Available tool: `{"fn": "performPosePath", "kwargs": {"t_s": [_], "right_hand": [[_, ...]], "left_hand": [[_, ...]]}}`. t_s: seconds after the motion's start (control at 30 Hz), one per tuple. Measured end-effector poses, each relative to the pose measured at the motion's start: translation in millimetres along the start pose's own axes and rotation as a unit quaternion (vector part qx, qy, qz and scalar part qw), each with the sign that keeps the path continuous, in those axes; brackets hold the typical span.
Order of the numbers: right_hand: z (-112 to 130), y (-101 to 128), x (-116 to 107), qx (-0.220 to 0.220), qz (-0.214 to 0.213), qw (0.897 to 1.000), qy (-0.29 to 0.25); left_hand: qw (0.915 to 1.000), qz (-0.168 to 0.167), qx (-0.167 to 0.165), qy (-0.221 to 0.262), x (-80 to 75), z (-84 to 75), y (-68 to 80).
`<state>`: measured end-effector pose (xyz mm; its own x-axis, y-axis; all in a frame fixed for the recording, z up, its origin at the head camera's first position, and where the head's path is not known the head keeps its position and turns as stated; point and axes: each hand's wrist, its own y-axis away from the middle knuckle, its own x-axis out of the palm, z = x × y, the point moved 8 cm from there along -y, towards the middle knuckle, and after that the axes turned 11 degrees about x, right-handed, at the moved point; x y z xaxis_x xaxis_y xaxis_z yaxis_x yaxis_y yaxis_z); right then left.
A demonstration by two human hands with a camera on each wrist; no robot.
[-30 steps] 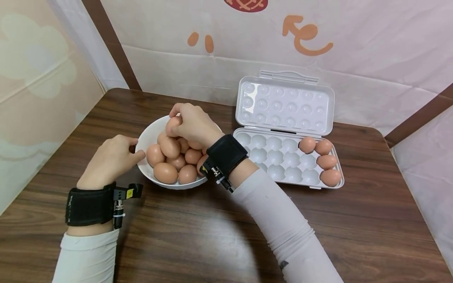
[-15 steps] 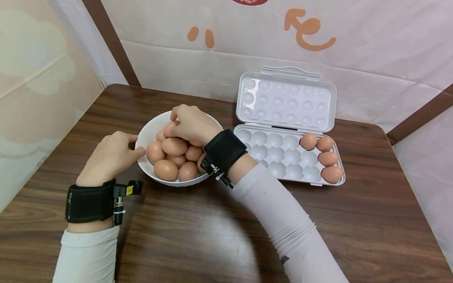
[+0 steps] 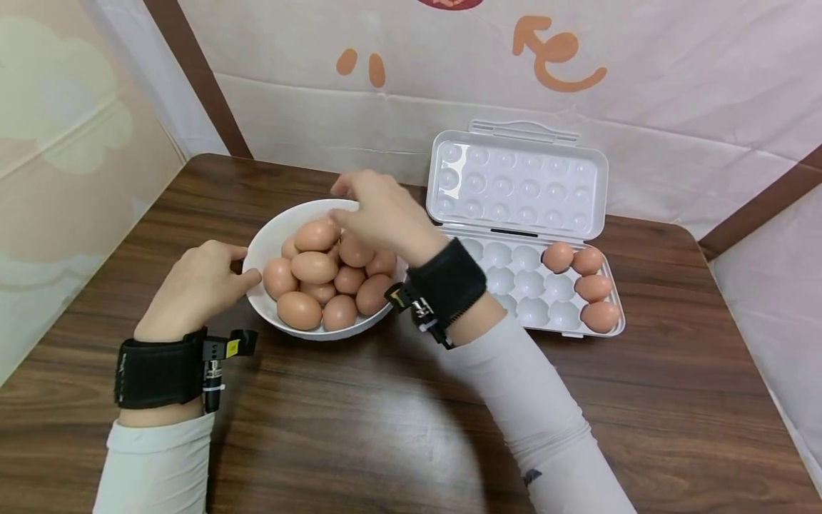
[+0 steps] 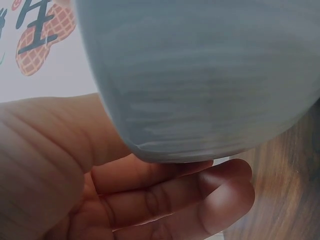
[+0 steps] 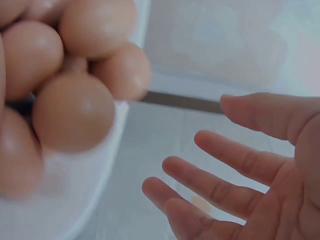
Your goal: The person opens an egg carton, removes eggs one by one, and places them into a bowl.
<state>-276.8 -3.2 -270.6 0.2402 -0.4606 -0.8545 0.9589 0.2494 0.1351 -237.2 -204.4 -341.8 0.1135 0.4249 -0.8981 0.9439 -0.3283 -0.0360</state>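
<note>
A white bowl [image 3: 262, 240] heaped with brown eggs stands at the left of the table. My left hand [image 3: 203, 284] holds the bowl's left side, its thumb at the rim; in the left wrist view several curled fingers [image 4: 165, 200] lie close against the underside of the bowl wall [image 4: 200, 90]. My right hand [image 3: 384, 214] is above the bowl's back right edge with nothing in it. Its fingers [image 5: 220, 192] are spread apart in the right wrist view, away from the eggs [image 5: 74, 112]. One egg [image 3: 317, 234] lies on top of the pile near the right fingertips.
Right of the bowl, a white egg carton [image 3: 529, 283] lies with its lid [image 3: 520, 184] raised against the back curtain. Several eggs [image 3: 594, 288] fill cups at its right end. The right forearm [image 3: 533, 400] crosses the wooden table [image 3: 334, 414].
My right hand has let go of an egg, which now rests atop the pile in the bowl. The hand has moved up and right. The left hand stays at the bowl.
</note>
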Motion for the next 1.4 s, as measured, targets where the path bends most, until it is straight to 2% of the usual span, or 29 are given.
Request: {"fn": "performPosePath", "kwargs": {"t_s": [0.2,0.47,0.67,0.83,1.07,1.23,1.4], "right_hand": [[-33,17,-38,-0.012,-0.090,0.995,-0.045],[-103,41,-80,0.052,-0.178,0.977,-0.102],[-159,59,-105,0.113,-0.224,0.963,-0.100],[-202,69,-107,0.179,-0.199,0.962,-0.060],[-252,70,-89,0.250,-0.132,0.959,-0.036],[-272,68,-76,0.278,-0.091,0.956,-0.038],[-280,65,-67,0.280,-0.074,0.957,-0.019]], "left_hand": [[1.0000,0.000,0.000,-0.001,-0.7,-0.5,0.3],[1.0000,0.006,0.000,0.005,-0.5,-0.5,2.5],[1.0000,0.003,-0.002,0.003,-2.0,-1.5,3.5],[1.0000,0.006,-0.007,0.001,-2.3,-0.7,5.3],[1.0000,0.004,-0.007,-0.004,-2.9,0.3,7.6],[1.0000,-0.001,-0.005,-0.006,-3.5,-0.7,8.2],[1.0000,0.001,-0.006,-0.003,-3.0,-1.0,9.2]]}}
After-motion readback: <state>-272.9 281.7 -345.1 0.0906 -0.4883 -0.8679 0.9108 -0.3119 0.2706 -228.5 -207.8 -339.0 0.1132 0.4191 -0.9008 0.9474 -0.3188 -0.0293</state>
